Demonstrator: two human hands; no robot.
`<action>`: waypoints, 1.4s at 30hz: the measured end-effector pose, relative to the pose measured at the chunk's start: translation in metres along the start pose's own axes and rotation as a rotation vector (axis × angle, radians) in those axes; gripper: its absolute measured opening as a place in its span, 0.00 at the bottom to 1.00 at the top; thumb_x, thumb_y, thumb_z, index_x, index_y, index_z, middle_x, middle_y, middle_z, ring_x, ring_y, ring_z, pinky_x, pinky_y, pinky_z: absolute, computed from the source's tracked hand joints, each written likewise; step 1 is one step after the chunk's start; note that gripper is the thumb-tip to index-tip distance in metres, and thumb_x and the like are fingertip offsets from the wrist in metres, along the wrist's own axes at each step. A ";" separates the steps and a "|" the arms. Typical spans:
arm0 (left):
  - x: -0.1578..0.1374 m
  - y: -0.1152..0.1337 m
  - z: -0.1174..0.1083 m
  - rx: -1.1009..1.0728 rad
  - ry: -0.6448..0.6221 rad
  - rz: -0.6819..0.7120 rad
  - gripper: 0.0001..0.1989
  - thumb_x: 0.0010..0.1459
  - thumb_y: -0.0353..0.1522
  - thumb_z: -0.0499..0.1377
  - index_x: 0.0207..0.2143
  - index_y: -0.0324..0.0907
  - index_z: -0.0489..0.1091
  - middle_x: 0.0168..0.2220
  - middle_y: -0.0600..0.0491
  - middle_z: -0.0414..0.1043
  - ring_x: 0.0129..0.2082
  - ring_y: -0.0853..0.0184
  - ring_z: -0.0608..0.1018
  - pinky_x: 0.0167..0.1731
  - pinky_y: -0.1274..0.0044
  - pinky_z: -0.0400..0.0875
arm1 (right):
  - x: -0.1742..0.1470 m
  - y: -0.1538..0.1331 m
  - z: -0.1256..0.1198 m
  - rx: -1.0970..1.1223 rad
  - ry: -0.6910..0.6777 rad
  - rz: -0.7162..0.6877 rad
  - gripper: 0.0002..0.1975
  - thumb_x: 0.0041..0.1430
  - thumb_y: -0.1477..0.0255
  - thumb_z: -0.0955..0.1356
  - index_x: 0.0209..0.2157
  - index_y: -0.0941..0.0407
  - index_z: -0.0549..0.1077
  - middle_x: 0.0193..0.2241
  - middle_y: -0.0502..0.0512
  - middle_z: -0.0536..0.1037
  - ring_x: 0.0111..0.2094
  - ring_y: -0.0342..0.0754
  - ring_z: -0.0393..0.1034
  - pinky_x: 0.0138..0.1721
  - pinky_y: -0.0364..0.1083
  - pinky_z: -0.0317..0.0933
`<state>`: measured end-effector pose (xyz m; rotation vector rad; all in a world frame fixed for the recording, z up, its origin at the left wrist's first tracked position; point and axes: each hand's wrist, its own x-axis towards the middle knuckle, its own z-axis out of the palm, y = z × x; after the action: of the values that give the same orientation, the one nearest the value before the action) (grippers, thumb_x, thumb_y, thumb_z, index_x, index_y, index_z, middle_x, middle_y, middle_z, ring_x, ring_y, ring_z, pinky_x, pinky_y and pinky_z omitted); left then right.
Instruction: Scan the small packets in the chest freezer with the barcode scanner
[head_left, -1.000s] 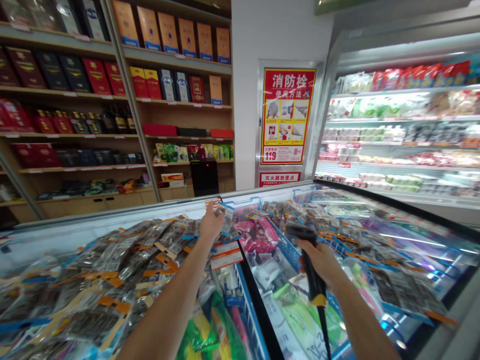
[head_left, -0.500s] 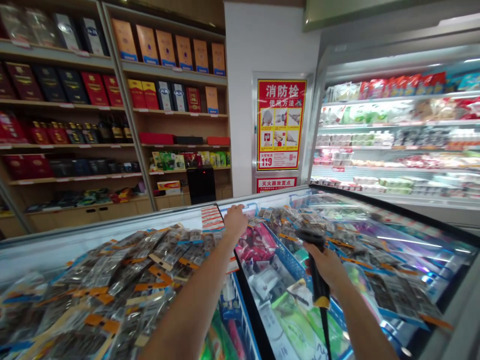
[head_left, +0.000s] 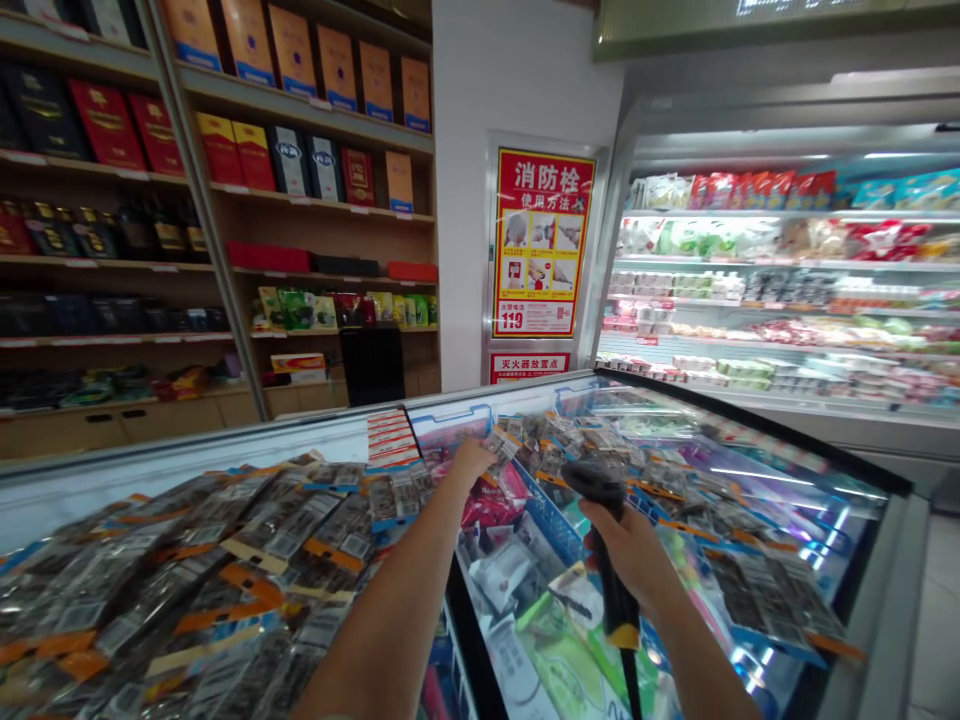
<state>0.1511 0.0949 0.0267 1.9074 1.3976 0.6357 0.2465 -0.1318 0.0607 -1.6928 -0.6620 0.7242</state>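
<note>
My right hand (head_left: 630,548) is wrapped round a black barcode scanner (head_left: 597,484) with a yellow band near its cable. The scanner head points left, over the open freezer chest. Stretched farther out, my left hand (head_left: 472,462) pinches a small clear packet (head_left: 504,446) with dark contents, above the far end of a blue basket (head_left: 551,522). Beneath that hand lie pink bags (head_left: 491,498). White and green bags (head_left: 562,655) fill the nearer part of the basket. The left fingertips are partly hidden.
Many similar packets (head_left: 247,550) are heaped to the left, others (head_left: 757,590) on the right. A black divider (head_left: 474,635) runs between the sections. Behind stand shelves of boxes (head_left: 292,50), a red fire-hydrant poster (head_left: 541,245) and a lit chiller (head_left: 750,265).
The view has turned slightly right. A packet now shows at my left hand's fingers. The scanner stays in my right hand, at nearly the same height.
</note>
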 end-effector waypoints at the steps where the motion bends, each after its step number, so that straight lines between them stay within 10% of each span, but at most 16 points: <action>1: -0.006 -0.001 -0.002 -0.109 -0.002 -0.009 0.07 0.43 0.28 0.57 0.29 0.39 0.69 0.29 0.51 0.73 0.30 0.65 0.74 0.28 0.78 0.65 | -0.004 -0.002 0.001 0.033 -0.012 0.009 0.12 0.46 0.63 0.65 0.23 0.57 0.62 0.10 0.45 0.66 0.10 0.42 0.62 0.13 0.40 0.55; 5: -0.027 -0.013 -0.011 -0.682 0.062 -0.031 0.06 0.46 0.31 0.54 0.28 0.39 0.68 0.23 0.53 0.71 0.21 0.69 0.72 0.20 0.80 0.63 | -0.023 -0.008 0.009 0.096 -0.157 0.013 0.13 0.46 0.62 0.64 0.20 0.58 0.63 0.10 0.47 0.68 0.11 0.41 0.62 0.12 0.39 0.52; 13: -0.029 -0.032 -0.016 -1.055 0.283 0.042 0.08 0.41 0.34 0.58 0.25 0.39 0.65 0.18 0.58 0.65 0.15 0.74 0.66 0.15 0.81 0.58 | -0.035 -0.006 0.025 0.202 -0.268 0.085 0.13 0.48 0.63 0.63 0.21 0.59 0.65 0.11 0.50 0.69 0.10 0.41 0.62 0.12 0.39 0.53; 42: -0.033 -0.027 -0.012 -1.114 0.331 0.012 0.06 0.42 0.33 0.56 0.24 0.40 0.62 0.16 0.60 0.62 0.13 0.75 0.65 0.13 0.82 0.55 | -0.050 -0.012 0.032 0.145 -0.333 0.064 0.13 0.47 0.63 0.63 0.24 0.60 0.66 0.11 0.48 0.68 0.11 0.40 0.61 0.12 0.39 0.51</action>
<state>0.1156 0.0710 0.0148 0.9302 0.8614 1.4069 0.1892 -0.1462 0.0731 -1.4791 -0.7673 1.0883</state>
